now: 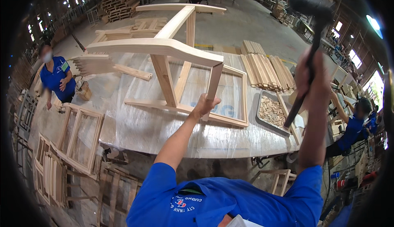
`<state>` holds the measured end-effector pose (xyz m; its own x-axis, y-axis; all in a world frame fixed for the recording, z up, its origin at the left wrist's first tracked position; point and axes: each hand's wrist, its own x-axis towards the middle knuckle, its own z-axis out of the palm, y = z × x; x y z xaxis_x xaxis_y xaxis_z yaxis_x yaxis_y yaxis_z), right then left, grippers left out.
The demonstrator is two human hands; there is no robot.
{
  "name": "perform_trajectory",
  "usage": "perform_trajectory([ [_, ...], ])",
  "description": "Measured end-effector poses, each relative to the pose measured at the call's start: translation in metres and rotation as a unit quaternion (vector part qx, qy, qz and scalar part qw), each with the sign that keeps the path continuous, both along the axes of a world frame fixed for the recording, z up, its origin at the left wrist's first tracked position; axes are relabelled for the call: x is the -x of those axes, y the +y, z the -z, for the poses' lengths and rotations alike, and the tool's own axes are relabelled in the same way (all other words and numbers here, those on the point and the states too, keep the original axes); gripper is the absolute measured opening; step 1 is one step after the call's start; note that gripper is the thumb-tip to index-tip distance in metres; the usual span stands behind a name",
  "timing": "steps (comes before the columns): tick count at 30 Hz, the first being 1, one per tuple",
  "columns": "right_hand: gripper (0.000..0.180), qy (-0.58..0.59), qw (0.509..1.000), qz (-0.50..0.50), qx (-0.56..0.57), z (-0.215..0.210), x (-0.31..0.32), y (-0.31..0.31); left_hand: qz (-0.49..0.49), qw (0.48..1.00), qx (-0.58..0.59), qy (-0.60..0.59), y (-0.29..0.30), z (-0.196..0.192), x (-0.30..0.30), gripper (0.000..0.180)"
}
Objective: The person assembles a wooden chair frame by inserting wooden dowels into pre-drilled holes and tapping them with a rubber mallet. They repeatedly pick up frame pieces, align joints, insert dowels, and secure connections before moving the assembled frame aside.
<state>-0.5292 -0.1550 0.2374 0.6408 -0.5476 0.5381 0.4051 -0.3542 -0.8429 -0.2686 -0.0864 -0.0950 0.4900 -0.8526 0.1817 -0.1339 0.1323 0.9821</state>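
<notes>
A pale wooden chair frame (163, 75) lies on the plastic-covered table (164, 132) in front of me, its legs and rails joined. My left hand (205, 105) is closed round one of its upright wooden rails, near the middle of the table. High on the right, my right hand (313, 75) grips the dark handle of a mallet (311, 5). The black head of that mallet is raised well above the table and slightly blurred, apart from the frame.
A grey tray of small wooden dowels (271, 111) sits right of the frame, with stacked wooden slats (266, 69) behind it. More frames (80, 134) stand at the left. One co-worker (57, 75) is at the left, another (355, 124) at the right.
</notes>
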Motion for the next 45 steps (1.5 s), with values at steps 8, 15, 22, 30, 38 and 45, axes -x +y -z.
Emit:
perform_trajectory([
  [8,0.04,0.391,0.813,0.053,0.427,0.04,-0.072,-0.018,0.01,0.999,-0.027,0.032,-0.001,-0.004,0.006,0.028],
  [15,0.045,0.277,0.956,-0.004,0.091,-0.023,-0.015,0.009,-0.046,0.999,0.02,-0.02,0.004,-0.005,0.011,0.034],
  [22,0.041,0.228,0.968,0.099,0.046,0.1,0.073,-0.025,-0.1,0.993,0.058,-0.031,0.007,-0.006,0.015,0.027],
  [30,0.044,0.51,0.778,0.322,0.174,0.364,0.16,-0.095,-0.097,0.992,0.001,-0.077,0.013,-0.021,0.028,0.041],
  [38,0.021,0.536,0.753,0.322,0.207,0.434,0.155,-0.123,0.059,0.895,-0.335,-0.29,0.111,-0.14,-0.037,0.054],
  [45,0.022,0.497,0.77,0.364,0.165,0.472,0.128,-0.17,-0.351,0.887,-0.142,-0.266,0.15,-0.35,-0.078,0.028],
])
